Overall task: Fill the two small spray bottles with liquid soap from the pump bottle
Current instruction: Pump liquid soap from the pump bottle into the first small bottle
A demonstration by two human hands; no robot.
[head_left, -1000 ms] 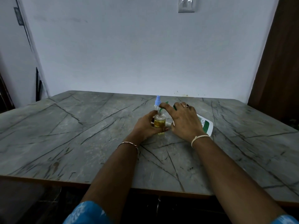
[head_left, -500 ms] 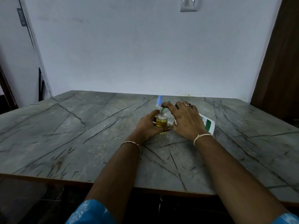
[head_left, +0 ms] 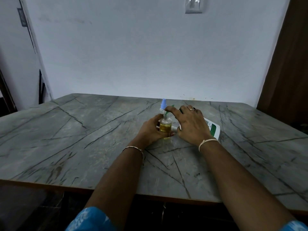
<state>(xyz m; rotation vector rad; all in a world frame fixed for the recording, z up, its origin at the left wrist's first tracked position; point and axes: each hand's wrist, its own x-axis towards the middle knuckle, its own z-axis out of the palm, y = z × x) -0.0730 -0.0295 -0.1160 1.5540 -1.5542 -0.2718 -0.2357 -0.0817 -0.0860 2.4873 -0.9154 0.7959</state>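
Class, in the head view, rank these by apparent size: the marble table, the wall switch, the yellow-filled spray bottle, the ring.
1. marble table
2. wall switch and yellow-filled spray bottle: they look alike, and the switch is farther and cropped, so unranked
3. ring

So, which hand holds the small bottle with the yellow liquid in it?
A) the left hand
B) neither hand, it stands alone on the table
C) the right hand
A: the left hand is curled round the small bottle, while the right hand lies over the top of the pump bottle.
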